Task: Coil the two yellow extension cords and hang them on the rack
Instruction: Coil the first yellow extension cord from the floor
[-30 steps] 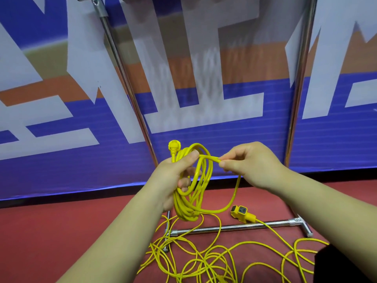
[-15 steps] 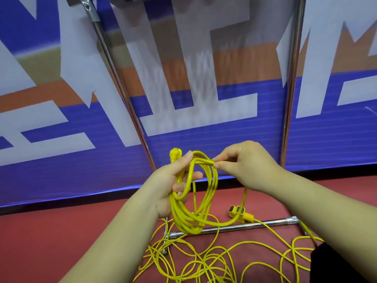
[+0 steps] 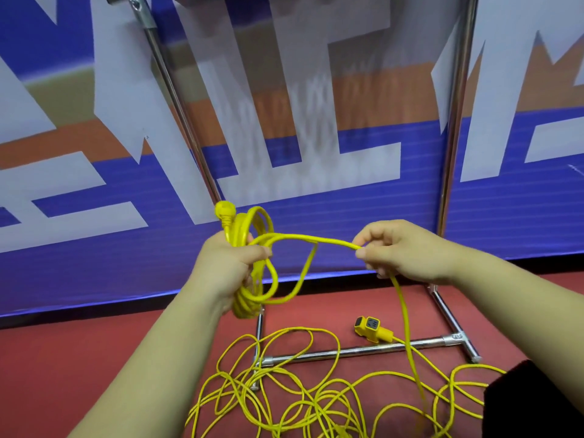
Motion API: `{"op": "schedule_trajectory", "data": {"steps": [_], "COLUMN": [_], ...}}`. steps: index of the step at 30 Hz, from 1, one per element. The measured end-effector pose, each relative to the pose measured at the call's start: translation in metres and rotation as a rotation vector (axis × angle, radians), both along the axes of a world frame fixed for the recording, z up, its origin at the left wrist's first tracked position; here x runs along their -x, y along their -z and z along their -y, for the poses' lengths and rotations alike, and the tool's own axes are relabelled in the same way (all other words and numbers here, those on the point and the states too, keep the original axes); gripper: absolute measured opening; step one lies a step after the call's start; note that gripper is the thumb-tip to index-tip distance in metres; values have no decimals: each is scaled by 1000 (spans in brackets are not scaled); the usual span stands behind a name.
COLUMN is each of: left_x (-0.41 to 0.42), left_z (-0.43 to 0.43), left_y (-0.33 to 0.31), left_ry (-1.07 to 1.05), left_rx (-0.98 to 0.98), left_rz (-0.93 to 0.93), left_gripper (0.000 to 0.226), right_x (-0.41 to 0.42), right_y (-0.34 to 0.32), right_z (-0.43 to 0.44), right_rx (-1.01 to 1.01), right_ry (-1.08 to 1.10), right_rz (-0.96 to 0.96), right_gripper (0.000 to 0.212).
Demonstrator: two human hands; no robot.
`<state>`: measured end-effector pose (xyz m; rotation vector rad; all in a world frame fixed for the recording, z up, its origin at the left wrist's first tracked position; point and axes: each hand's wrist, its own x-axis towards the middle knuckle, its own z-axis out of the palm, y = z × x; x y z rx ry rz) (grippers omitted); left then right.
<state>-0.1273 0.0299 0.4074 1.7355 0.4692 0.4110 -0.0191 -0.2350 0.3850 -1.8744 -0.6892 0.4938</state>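
Coiled yellow cord [image 3: 249,279]: gripped in left hand [image 3: 227,270]; free strand pinched between right hand [image 3: 401,251] fingers [image 3: 363,252].

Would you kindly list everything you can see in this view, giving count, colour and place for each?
floor: one, red, across the bottom
banner: one, blue, white and orange, behind the rack
rack: one, silver metal, two uprights and a base bar, centre
coil of cord: one, yellow, held up at centre
plug: one, yellow, sticking up above the coil
loose cord: strands too tangled to count, yellow, on the floor
socket end: one, yellow, on the floor by the base bar
dark shape: one, black, lower right corner, cannot tell what
left hand: one, grips the coil
right hand: one, pinches the loose cord where it leaves the coil
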Motion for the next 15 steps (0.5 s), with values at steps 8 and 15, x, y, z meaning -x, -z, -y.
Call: {"op": "schedule_trajectory", "data": {"steps": [8, 15], "left_x": [-3, -4], "left_z": [-49, -54], "left_y": [6, 8], "left_ry": [-203, -206], "left_rx": [65, 371], "left_rz": [132, 255], "left_gripper": [37, 15], "right_x": [-7, -10], "right_y": [10, 19], "right_z": [5, 2], "right_rx": [-19, 134], "right_ry": [-28, 148], "right_rz": [-316, -527], "right_gripper": [13, 10]}}
